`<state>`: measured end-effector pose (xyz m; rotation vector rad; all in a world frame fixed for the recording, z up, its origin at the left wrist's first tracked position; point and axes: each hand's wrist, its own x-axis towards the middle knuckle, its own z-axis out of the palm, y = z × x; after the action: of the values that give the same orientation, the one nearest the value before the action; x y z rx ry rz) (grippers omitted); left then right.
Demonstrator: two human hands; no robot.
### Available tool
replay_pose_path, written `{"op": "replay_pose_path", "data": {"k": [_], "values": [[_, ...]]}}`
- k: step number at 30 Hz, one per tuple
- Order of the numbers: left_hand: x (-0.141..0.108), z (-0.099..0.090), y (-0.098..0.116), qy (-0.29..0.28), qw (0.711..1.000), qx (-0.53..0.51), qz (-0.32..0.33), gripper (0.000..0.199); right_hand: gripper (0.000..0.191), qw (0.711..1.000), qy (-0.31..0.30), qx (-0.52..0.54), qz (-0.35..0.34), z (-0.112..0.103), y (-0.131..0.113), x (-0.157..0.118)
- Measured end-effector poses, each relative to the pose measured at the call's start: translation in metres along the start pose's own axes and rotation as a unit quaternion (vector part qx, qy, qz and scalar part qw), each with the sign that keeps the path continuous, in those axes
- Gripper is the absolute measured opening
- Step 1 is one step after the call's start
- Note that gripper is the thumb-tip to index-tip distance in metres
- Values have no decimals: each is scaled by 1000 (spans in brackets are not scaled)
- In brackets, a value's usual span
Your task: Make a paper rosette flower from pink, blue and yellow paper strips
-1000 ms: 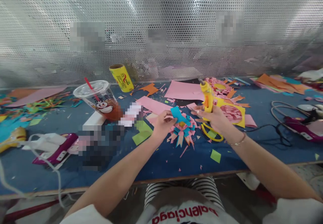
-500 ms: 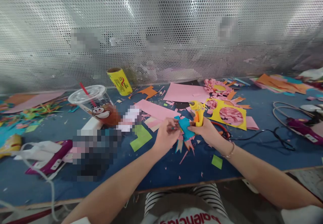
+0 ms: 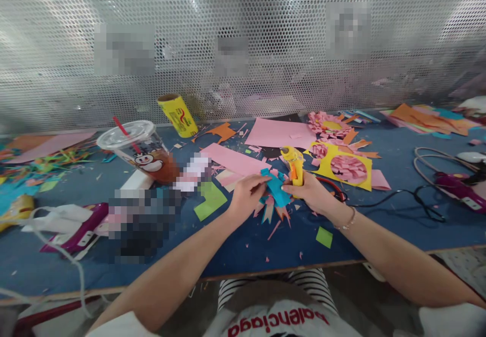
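Note:
A yellow glue gun (image 3: 295, 166) is held in my right hand (image 3: 312, 191), its nozzle pointing up and to the left. My left hand (image 3: 248, 195) pinches the left edge of a blue paper piece (image 3: 277, 189) with cut, fringed ends. The right-hand fingertips also touch this blue paper, below the gun's trigger. Under the blue piece, pink and light blue pointed strips (image 3: 269, 211) spread over the table. A pink paper strip (image 3: 235, 159) lies just beyond my left hand.
Pink paper flowers and a yellow sheet (image 3: 362, 175) with round holes lie right of the gun. A lidded drink cup (image 3: 152, 162), yellow roll (image 3: 180, 117) and purple glue gun (image 3: 81, 230) stand or lie left. A black cable (image 3: 398, 195) runs right. Perforated metal (image 3: 266, 38) rises behind.
The blue paper has turned a little, and my left fingers have shifted along its edge. My right hand still holds the glue gun. The whole view has tilted slightly.

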<state>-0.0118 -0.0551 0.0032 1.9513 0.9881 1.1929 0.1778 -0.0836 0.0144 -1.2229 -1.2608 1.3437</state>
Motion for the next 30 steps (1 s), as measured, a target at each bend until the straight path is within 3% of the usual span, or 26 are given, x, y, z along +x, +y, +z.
{"op": "replay_pose_path", "data": {"k": [2,6,10,14,18,20,25,30], "values": [[3,-2,-1,42,997,-24,-61,14,30,999,19,-38,-7,-6,-2,1],[13,-10,-13,128,980,-68,-133,16,20,976,103,-154,-117,-29,-3,4],[19,-15,-24,163,957,-138,-197,20,22,947,139,-246,-155,-46,-4,2],[19,-16,-20,163,961,-116,-188,20,42,890,155,-407,-138,-43,-3,-3],[17,-16,-16,155,966,-111,-173,20,39,797,188,-522,-240,-33,8,-2],[16,-15,-17,151,964,-128,-176,20,32,765,193,-545,-284,-31,14,0],[17,-12,-20,155,957,-156,-189,20,24,725,172,-590,-311,-36,20,3],[18,-12,-18,165,954,-163,-191,19,25,715,152,-615,-296,-37,18,1]]}}
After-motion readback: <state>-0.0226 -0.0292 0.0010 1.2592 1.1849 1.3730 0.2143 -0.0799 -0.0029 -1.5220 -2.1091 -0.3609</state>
